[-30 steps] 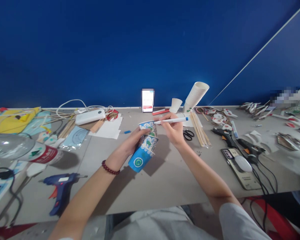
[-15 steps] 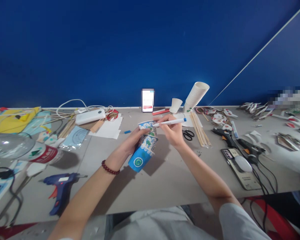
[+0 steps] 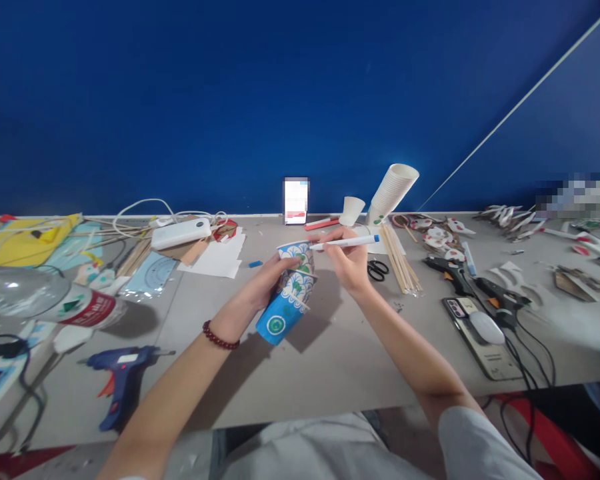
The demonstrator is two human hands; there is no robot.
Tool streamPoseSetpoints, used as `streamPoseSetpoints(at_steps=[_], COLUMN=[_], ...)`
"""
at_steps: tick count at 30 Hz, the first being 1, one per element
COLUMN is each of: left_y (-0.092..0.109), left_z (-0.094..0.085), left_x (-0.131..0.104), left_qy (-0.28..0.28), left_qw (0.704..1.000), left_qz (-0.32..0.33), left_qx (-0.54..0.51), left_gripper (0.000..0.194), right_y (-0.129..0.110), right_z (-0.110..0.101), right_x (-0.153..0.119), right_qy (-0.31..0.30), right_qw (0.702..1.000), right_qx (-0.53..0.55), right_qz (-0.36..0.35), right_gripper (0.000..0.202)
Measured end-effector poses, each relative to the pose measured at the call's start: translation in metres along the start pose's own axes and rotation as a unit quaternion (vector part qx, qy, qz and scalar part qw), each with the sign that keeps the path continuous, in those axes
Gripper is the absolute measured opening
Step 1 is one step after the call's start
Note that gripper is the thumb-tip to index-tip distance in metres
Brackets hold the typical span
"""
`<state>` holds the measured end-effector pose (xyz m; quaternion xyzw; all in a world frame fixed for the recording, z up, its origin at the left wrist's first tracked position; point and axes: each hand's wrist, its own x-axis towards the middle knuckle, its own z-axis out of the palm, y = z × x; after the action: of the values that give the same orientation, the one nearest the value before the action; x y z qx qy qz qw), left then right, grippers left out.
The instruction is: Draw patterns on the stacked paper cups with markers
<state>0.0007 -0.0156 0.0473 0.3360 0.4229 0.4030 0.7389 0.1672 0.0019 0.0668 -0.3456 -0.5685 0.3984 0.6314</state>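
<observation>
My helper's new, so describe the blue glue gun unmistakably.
On the table, look left for the bottle on its side. The glue gun lies nearer you, handle toward the front edge. Its blue body sets it apart from the two black glue guns on the right.

paper cups [image 3: 286, 312]: blue, white scallops, green patches | marker [image 3: 350, 242]: white, blue end | wall [image 3: 230, 100]: deep blue

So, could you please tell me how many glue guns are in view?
3: a blue gun at near left; at right, one black gun beyond the phone, another black gun beside it.
</observation>
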Motion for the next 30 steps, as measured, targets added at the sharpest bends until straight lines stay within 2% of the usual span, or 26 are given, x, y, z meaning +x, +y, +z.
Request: streamPoseSetpoints(at_steps=[6, 15, 22, 27, 30], left_y=[-0.0002, 0.0, 0.0014, 0.0035, 0.0027], left_z=[0.0012, 0.0012, 0.0019, 0.0028, 0.0019], left_x=[0.0009, 0.0012, 0.0006, -0.0009, -0.0005], left_qy=[0.002, 0.008, 0.015, -0.016, -0.029], left_qw=[1.0, 1.0, 1.0, 0.998, 0.998], left_qz=[0.006, 0.02, 0.001, -0.054, -0.049], left_qx=[0.0, 0.017, 0.008, -0.011, -0.009], left_gripper=[0.045, 0.047, 0.051, 0.042, 0.038], right_y=[0.0017, -0.0015, 0.0003, -0.0002, -0.0009], right_z=[-0.0006, 0.0004, -0.0007, -0.0002, 0.0004], right_x=[-0.0006, -0.0031, -0.0018, 0.0001, 0.0005], right_qy=[-0.007, -0.023, -0.028, -0.015, -0.003], right_qw=[1.0, 1.0, 1.0, 0.999, 0.999], right_qx=[0.005, -0.014, 0.001, 0.038, 0.045], right_qz=[-0.013, 0.003, 0.001, 0.019, 0.03], right_gripper=[0.009, 0.009, 0.008, 0.004, 0.003])
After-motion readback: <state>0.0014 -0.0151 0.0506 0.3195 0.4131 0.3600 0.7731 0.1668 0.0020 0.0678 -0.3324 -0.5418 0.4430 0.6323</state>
